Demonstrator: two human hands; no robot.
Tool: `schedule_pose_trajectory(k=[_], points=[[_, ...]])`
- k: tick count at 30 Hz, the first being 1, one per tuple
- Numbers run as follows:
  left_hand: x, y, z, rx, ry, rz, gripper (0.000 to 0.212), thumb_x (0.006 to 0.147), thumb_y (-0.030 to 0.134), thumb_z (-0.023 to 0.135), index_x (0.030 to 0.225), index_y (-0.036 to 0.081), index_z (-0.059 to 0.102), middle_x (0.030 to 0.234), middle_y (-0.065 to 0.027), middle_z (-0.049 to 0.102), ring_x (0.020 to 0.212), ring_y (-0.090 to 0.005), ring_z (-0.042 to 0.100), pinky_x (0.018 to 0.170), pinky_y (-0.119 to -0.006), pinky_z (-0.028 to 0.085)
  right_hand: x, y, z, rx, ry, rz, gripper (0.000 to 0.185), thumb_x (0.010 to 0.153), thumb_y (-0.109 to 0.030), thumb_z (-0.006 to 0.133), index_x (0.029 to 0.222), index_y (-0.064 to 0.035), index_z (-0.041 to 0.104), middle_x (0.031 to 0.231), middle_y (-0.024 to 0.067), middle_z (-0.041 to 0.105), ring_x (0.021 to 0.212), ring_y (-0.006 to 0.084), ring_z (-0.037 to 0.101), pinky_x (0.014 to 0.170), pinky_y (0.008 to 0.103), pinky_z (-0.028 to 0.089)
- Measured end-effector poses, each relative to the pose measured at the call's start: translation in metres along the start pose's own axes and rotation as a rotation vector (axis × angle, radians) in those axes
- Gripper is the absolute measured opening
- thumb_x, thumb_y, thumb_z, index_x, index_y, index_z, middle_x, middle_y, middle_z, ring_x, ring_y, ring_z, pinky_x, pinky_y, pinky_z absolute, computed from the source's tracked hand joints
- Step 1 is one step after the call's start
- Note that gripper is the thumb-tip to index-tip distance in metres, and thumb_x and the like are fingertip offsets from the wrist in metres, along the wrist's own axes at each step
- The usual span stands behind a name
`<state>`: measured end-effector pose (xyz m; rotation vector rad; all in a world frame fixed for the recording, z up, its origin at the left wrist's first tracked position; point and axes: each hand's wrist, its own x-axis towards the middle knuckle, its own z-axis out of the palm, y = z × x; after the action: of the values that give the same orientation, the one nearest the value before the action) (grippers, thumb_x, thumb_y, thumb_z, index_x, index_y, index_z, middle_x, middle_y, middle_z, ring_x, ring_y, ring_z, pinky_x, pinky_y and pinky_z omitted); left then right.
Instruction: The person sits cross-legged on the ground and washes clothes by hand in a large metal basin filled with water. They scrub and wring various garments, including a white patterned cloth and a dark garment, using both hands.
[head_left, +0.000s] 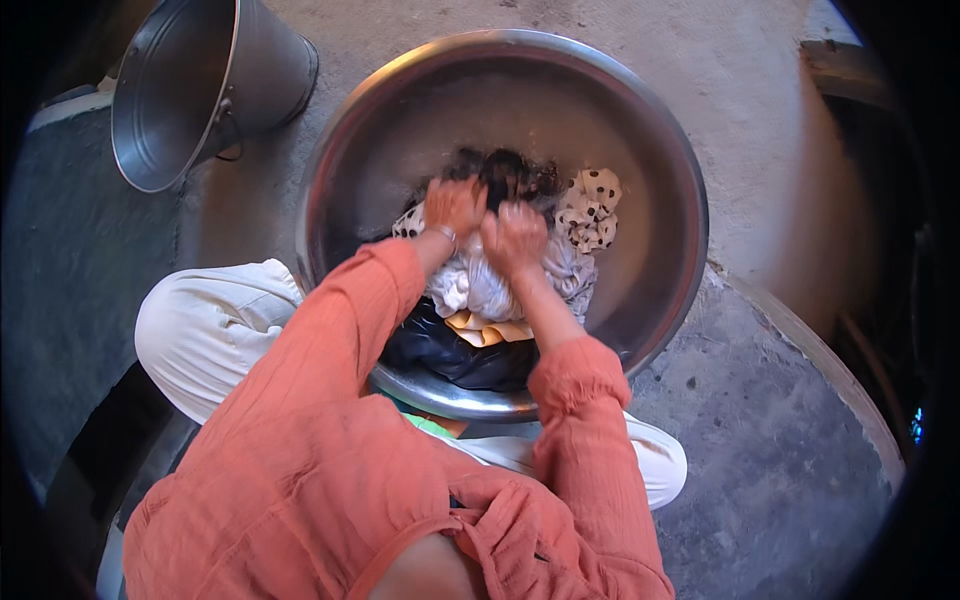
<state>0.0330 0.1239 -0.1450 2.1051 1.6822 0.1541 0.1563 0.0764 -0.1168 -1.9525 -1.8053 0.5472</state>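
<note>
A wide metal basin (517, 411) sits in front of me with wet laundry in it. My left hand (456, 204) is bent over a dark cloth (504, 169), its fingers blurred and curled into the fabric. Beside it, my right hand (516, 234) is closed over the bunched laundry, where the dark cloth meets a pale cloth (487, 289). Both fingertips are partly hidden by motion blur and fabric. A cream cloth with dark dots (591, 210) lies to the right of my hands. Nearer me are a yellow cloth piece (487, 328) and a shiny black garment (465, 356).
At the upper left a metal bucket (274, 71) lies tipped on its side, its mouth towards the left. Rough concrete floor (765, 375) surrounds the basin. A raised edge (817, 352) curves along the right, with a dark area beyond. My bent knees (202, 330) flank the basin's near side.
</note>
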Motion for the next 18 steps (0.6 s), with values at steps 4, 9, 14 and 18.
schedule_pose_trajectory(k=[4,9,14,18], points=[[0.059,0.02,-0.033,-0.044,-0.296,-0.136,0.042,0.092,0.043,0.032,0.111,0.016,0.059,0.094,-0.0184,0.066,0.088,-0.0385,0.062,0.077,-0.049,0.048,0.071,0.032,-0.007,0.203,-0.36,0.32,0.042,0.083,-0.043,0.049,0.092,-0.006,0.064,0.085,0.0243,0.063,0.084,0.037,0.062,0.078,0.0476,0.046],[0.072,0.029,-0.071,0.095,-0.081,-0.014,0.076,0.076,0.065,0.05,0.135,0.018,0.042,0.138,-0.0165,0.042,0.126,-0.0364,0.038,0.102,-0.042,0.034,0.093,0.024,-0.062,-0.191,-0.043,0.307,0.068,0.085,-0.062,0.039,0.13,-0.0123,0.047,0.111,0.0277,0.058,0.107,0.0405,0.054,0.095,0.0441,0.038],[0.064,0.014,-0.068,-0.878,-0.5,-0.601,0.088,0.082,0.073,0.036,0.129,0.0,0.049,0.132,-0.0172,0.049,0.121,-0.0241,0.047,0.099,-0.033,0.035,0.08,0.011,-0.045,0.446,-0.379,0.425,0.08,0.086,-0.069,0.032,0.118,0.0006,0.056,0.116,0.028,0.057,0.116,0.0382,0.049,0.098,0.0395,0.035],[-0.009,0.044,-0.09,-0.556,-0.208,-0.198,0.055,0.088,0.054,0.042,0.095,0.003,0.061,0.098,-0.0138,0.061,0.094,-0.0346,0.055,0.081,-0.041,0.042,0.012,-0.019,-0.071,0.554,-0.184,0.287,0.046,0.094,-0.04,0.041,0.092,0.0027,0.06,0.096,0.0168,0.064,0.094,0.0363,0.057,0.081,0.0438,0.04]])
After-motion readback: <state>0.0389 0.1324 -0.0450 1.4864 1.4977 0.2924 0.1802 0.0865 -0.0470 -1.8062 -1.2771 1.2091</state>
